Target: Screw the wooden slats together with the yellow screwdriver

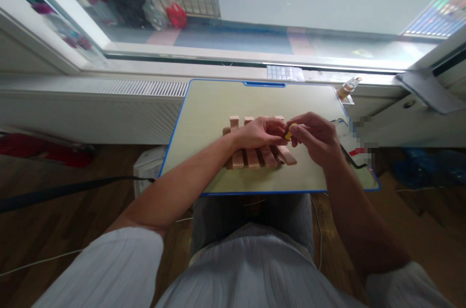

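Over the table, my right hand pinches a small yellow and black object between thumb and fingers; its kind is too small to tell. My left hand meets it from the left, fingers curled in a pinch at the dark end. What the left fingers hold, if anything, is hidden. Beneath both hands lies a piece made of light wooden slats set side by side across a crosspiece. Its middle is covered by the left hand and wrist. The rightmost slat sits at a slant.
The pale table has a blue rim. At its right lies a dark-edged clipboard-like item, partly blurred. A small bottle and a gridded sheet rest by the window. A radiator stands behind; a dark strap reaches the left edge.
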A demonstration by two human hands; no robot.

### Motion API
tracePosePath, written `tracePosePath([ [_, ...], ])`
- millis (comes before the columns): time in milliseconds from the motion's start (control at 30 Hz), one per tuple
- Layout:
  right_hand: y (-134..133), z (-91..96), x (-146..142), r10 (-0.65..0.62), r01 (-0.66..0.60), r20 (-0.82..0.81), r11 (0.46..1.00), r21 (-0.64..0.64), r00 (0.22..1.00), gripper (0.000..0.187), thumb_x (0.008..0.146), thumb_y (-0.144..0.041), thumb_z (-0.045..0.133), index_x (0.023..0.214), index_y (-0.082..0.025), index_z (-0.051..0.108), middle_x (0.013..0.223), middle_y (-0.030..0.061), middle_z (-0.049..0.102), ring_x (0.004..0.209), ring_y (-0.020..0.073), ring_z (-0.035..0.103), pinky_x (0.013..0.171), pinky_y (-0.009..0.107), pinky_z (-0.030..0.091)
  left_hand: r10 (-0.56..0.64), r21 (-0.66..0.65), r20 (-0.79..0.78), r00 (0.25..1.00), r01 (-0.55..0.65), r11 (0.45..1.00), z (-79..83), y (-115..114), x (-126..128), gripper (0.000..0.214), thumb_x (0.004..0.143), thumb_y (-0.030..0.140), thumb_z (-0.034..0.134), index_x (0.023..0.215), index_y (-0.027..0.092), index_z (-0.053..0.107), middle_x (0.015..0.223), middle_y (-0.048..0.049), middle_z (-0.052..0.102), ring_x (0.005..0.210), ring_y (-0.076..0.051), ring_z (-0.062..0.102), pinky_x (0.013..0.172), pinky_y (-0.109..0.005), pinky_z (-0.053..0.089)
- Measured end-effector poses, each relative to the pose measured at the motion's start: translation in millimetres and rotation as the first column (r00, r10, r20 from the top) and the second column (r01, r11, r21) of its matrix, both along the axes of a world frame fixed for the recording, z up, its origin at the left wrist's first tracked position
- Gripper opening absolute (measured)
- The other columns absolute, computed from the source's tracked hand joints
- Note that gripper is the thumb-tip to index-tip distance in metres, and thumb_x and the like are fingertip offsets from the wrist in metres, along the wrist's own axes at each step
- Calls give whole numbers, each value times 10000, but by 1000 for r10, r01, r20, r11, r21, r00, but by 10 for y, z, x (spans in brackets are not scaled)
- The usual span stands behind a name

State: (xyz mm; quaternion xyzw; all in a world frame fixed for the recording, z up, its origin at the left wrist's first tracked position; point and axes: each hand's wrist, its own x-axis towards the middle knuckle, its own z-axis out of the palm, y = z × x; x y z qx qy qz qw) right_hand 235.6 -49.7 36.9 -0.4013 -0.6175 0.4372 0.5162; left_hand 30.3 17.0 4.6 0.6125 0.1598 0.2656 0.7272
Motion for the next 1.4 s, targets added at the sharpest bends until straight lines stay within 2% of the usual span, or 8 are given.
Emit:
tracePosePath([
  [333, 20, -67, -56, -154, 159, -69, 985, 63, 986, 400, 790, -376, 1014, 834, -230, 644, 861, -25, 717, 602, 83, 623, 513, 222, 521, 79, -9, -5, 997, -79, 997, -92, 38, 27, 436, 768, 388, 1000, 1068, 131, 817, 994, -45, 797, 940, -137, 715, 916, -297, 536],
  [500, -15, 42, 2, -80, 80, -44, 997, -1, 996, 301, 854, -438, 958, 1025, -239, 811, 937, 28, 798, 611, 112, 652, 535, 271, 547, 90, -24, -1, 996, -90, 996, -117, 35, 34, 459, 758, 414, 1008, 1079, 132, 842, 1015, -70, 801, 956, -150, 713, 922, -307, 545],
  [600, -12, 102, 69, -32, 32, -3, 999, -9, 999, 274, 929, -476, 883, 1035, -224, 873, 867, 50, 809, 592, 126, 646, 540, 291, 537, 85, 6, -20, 996, -84, 996, -105, 30, 26, 449, 794, 405, 982, 1116, 126, 843, 1040, -83, 799, 958, -150, 706, 904, -298, 543],
  [833, 16, 28, 77, 14, -14, -23, 1000, 5, 1000, 241, 931, -459, 895, 986, -234, 828, 835, 26, 783, 617, 132, 661, 559, 283, 537, 44, 114, -76, 996, -35, 993, -33, 41, -11, 390, 873, 400, 913, 1129, 116, 835, 1108, -100, 801, 1008, -165, 717, 929, -299, 542],
  [967, 19, -16, -5, -5, 5, -59, 1000, -5, 998, 303, 883, -465, 938, 931, -238, 743, 837, 4, 759, 617, 125, 651, 531, 267, 527, 26, 32, -60, 998, -24, 999, 9, 4, -10, 450, 847, 394, 937, 1181, 134, 783, 1125, -98, 816, 1039, -178, 748, 937, -308, 556],
  [1100, 14, -18, -50, -31, 31, -59, 1000, -5, 998, 348, 852, -461, 964, 903, -239, 701, 846, -5, 743, 610, 115, 638, 505, 251, 501, 35, -24, -8, 999, -35, 999, -12, -5, 10, 403, 823, 353, 959, 1109, 133, 780, 1074, -80, 823, 1026, -174, 763, 940, -304, 563],
  [1267, 4, 56, -12, -51, 51, -5, 998, -29, 999, 324, 832, -465, 977, 963, -241, 783, 785, 2, 746, 599, 130, 634, 503, 268, 503, 33, -53, 41, 999, -31, 998, -94, 35, 26, 357, 811, 321, 972, 1076, 129, 829, 1034, -64, 814, 974, -136, 739, 919, -267, 549],
  [1400, -4, 144, 48, 11, -9, 44, 999, -41, 999, 315, 903, -498, 905, 1069, -232, 874, 808, 29, 772, 622, 144, 640, 544, 298, 538, 32, -42, 6, 999, -32, 999, -77, 35, 23, 398, 798, 380, 980, 1074, 125, 849, 1060, -93, 812, 974, -153, 724, 896, -275, 545],
])
